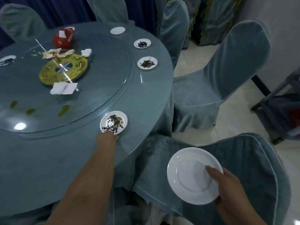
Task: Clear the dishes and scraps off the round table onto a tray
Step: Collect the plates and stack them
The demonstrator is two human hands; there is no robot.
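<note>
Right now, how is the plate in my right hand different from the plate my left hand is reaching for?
The held plate is clean; the table plate is smeared with dark sauce. The held plate is off the table, tilted above a chair, gripped by the right hand; the table plate lies flat near the table edge, with the left hand at its near rim. The held plate looks larger, partly from being closer. Both are round and white.

Left hand (108, 138) gripping dirty saucer (113, 122), right hand (227, 182) holding clean plate (188, 176)
</note>
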